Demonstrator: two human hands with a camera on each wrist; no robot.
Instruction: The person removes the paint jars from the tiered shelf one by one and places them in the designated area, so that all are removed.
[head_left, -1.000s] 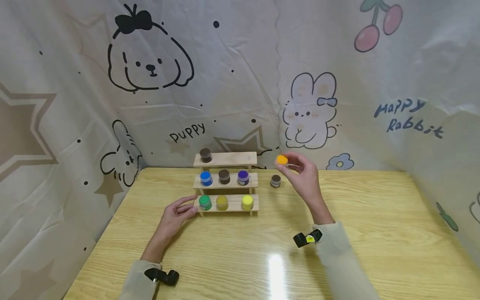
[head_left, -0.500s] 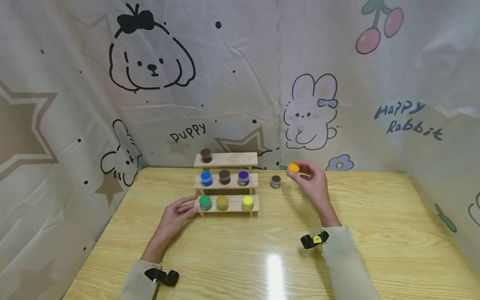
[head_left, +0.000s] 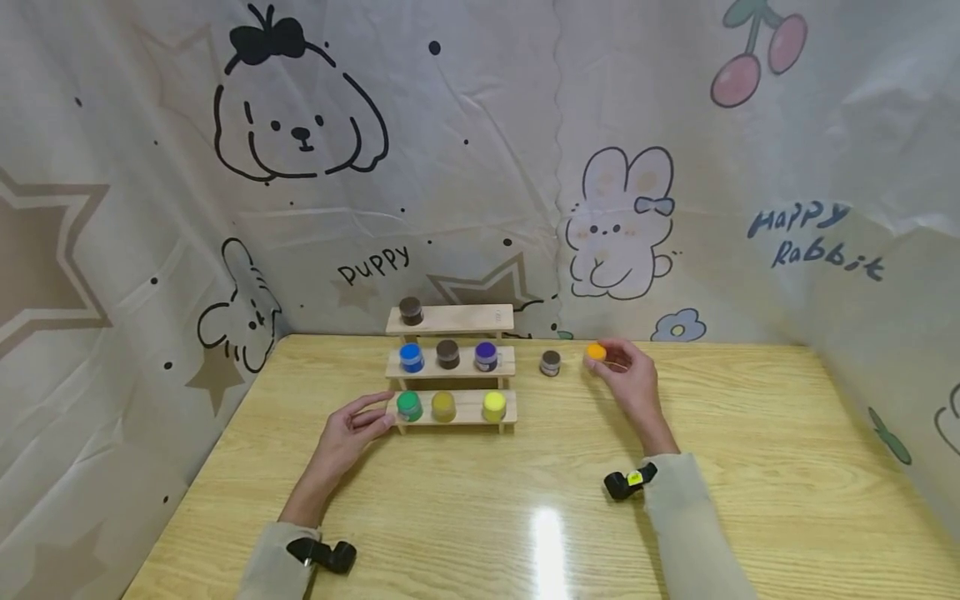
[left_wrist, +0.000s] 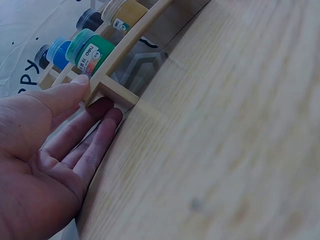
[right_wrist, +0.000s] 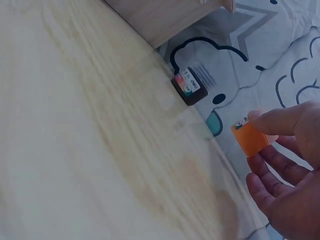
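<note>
My right hand [head_left: 630, 379] pinches a small orange paint jar [right_wrist: 250, 137] between thumb and fingers, low over the back of the table, to the right of a dark brown paint jar [head_left: 550, 363]. At the left end of the bottom step of a three-step wooden rack [head_left: 468, 407], my left hand [head_left: 348, 437] holds the corner. Its thumb lies at the board's end close to the green paint jar [left_wrist: 92, 52], and its fingers are by the leg. Beside the green jar on that step stand an ochre jar [head_left: 443, 407] and a yellow jar [head_left: 494, 407].
On the middle step are a blue jar [head_left: 411, 357], a dark brown jar [head_left: 447, 354] and a purple jar [head_left: 486, 356]. The top step bears one dark jar [head_left: 410, 311] at its left. A printed curtain [head_left: 480, 167] hangs right behind the wooden table [head_left: 465, 508].
My right hand has carried the orange jar to the right, away from the rack, and then down toward the tabletop. My left hand has stayed at the rack's corner.
</note>
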